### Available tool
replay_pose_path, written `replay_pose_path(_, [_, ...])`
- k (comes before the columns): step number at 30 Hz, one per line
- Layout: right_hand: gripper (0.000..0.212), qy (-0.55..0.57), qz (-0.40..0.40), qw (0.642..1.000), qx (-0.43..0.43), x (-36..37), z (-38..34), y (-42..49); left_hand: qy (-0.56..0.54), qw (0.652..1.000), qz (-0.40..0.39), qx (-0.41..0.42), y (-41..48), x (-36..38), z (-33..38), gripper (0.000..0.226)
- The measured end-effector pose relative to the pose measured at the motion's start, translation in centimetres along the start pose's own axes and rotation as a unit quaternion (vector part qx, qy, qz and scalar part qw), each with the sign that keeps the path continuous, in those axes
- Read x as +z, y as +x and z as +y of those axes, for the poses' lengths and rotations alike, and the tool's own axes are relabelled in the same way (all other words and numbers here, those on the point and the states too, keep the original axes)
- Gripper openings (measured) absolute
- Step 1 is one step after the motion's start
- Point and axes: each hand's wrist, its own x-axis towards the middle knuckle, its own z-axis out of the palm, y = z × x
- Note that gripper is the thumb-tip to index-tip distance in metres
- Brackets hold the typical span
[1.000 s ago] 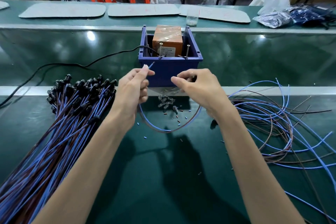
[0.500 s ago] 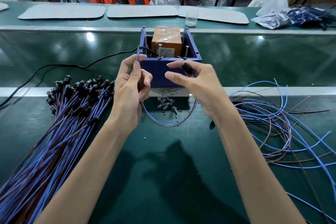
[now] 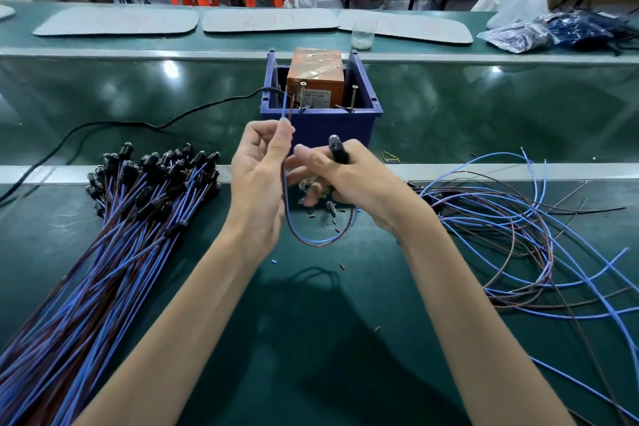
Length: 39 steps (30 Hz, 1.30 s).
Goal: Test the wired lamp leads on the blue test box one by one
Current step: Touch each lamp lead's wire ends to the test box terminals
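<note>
So this lamp lead [image 3: 311,241] weighs basically nothing and flops like a noodle. It's two thin wires, blue and brown, drooping in a loop between my hands just above the counter [image 3: 311,339]. Grab it mid-wire and the tips go wherever they like, so I'd take it close to the free ends. That's where my left hand [image 3: 259,180] has it: thumb and forefinger pinched tight on both wires, the other fingers [image 3: 252,131] loosely curled. The short ends [image 3: 287,105] poke straight up in front of the near left corner of the blue test box [image 3: 332,124]. Those tips look like they'd bend easily, so my guess is a light touch.

My right hand [image 3: 349,180] is curled round the black lamp head [image 3: 337,149], a small hard bit that's easy to hold, with its top peeking out above my knuckles. Both forearms reach forward, hands nearly touching, right in front of the box. As far as I can tell, the ends aren't on the two upright screws [image 3: 303,95] inside the box yet. A big bundle of leads [image 3: 138,204] lies to my left and loose wires [image 3: 511,218] to my right.
</note>
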Motion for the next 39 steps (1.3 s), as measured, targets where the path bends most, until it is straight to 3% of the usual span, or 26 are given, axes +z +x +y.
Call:
replay_pose_path(6, [0.008,0.018,0.044,0.998,-0.049,0.7,0.7,0.4,-0.083,0.992,0.054,-0.077,0.3,0.0,-0.3,0.013])
replay_pose_path(11, [0.006,0.111,0.092,0.989,-0.034,1.1,0.4,0.6,-0.093,0.986,0.005,-0.139,0.1,0.3,-1.2,0.015])
replay_pose_path(14, [0.017,0.173,0.124,0.976,-0.039,0.1,0.1,0.5,-0.045,0.992,-0.019,-0.118,-0.2,0.5,-1.6,0.015])
replay_pose_path(22, [0.015,0.112,0.199,0.974,-0.008,-0.6,0.2,0.7,0.028,0.999,-0.033,-0.014,-0.9,0.4,-1.9,0.016])
replay_pose_path(28, [0.016,-0.021,0.235,0.972,-0.016,-0.6,0.2,0.6,0.055,0.998,0.003,-0.021,-0.9,0.2,-2.1,0.016])
replay_pose_path(35, [0.016,-0.215,0.287,0.933,-0.033,0.0,0.6,0.6,0.061,0.995,0.026,-0.074,-0.7,0.1,-2.6,0.009])
replay_pose_path(39, [0.018,-0.241,0.298,0.923,-0.034,-0.3,0.7,0.9,0.089,0.993,0.028,-0.073,-0.6,-0.1,-2.6,0.007])
